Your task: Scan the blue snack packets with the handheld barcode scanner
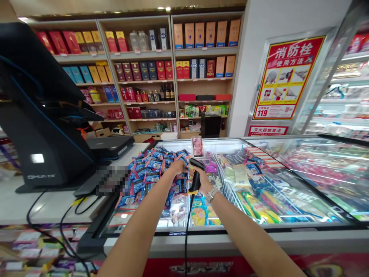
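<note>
Your right hand grips a black-and-yellow handheld scanner above the glass-topped freezer. Your left hand is at the heap of blue packets beside it; from this angle I cannot tell whether its fingers hold one. The work looks under way, with many packets piled at the freezer's left end and a few similar ones apart to the right. A red wall sign reads "消防栓 使用方法" (fire hydrant instructions) and "119"; a lower sign, "灭火器放置点", marks an extinguisher spot.
</note>
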{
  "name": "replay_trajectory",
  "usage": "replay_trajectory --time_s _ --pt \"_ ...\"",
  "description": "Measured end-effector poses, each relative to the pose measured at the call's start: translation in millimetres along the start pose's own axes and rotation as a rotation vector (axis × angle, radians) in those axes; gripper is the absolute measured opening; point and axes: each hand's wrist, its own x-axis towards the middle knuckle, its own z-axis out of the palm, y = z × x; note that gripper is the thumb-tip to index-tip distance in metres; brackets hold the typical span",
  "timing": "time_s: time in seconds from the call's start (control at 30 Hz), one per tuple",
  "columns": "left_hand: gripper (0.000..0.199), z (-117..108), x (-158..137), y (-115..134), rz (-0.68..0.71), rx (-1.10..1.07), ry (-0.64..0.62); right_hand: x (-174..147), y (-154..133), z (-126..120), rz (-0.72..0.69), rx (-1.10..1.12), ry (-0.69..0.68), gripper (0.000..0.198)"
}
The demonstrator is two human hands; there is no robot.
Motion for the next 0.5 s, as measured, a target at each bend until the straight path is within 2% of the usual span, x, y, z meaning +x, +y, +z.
replay_trajectory --time_s 0.07,0.17,0.23,0.33,0.4,0.5 --pt "0.021 2 2 10 0.029 -0.029 0.026 1 -3 -6 -0.033 0.031 0.021 0.020" --pt "0.010 14 7 25 0.062 -0.119 0.172 2 -14 -20 -0.096 0.079 0.024 0.020" --pt "0.007 29 10 35 0.059 -0.259 0.289 1 -25 -32 -0.131 0.107 -0.028 0.019" --pt "0.016 58 10 44 0.028 -0.521 0.411 -2 -43 -52 -0.167 0.114 -0.079 0.021" --pt "0.022 80 6 48 -0.009 -0.666 0.402 -2 -53 -65 -0.194 0.095 -0.069 0.022" --pt "0.034 107 -3 51 -0.079 -0.838 0.268 0 -63 -80 -0.237 0.039 0.016 0.026"
